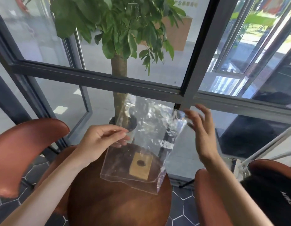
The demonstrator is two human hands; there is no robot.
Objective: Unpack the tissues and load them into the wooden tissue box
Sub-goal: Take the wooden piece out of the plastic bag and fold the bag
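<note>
A person holds a clear plastic bag [146,137] up over a round wooden worktop [112,203], in front of a glass wall with grey frames [99,79]. The left hand [100,139] is pinched shut on the bag's left edge, thumb and fingers together with the film caught between them. The right hand [200,129] is open, fingers spread and slightly blurred, at the bag's upper right corner; whether it touches the film cannot be told. The bag hangs tilted, its upper part crinkled and catching the light, its lower edge just above or on the worktop. It looks flat and empty.

Seen through the bag's lower part, a small wooden box [140,166] with a dark oval slot in its top stands on the worktop near the far edge. No tissues can be made out in this view.

Brown leather chairs flank the worktop: one chair [22,149] at left, another [210,201] at right. On the right chair lies a black garment [275,198] with white lettering, and beside it a piece of crumpled clear wrapping [241,168]. Beyond the glass stands a potted tree [119,67], its trunk rising behind the bag, its leaves filling the top of the view. The floor [182,209] is dark hexagonal tile.
</note>
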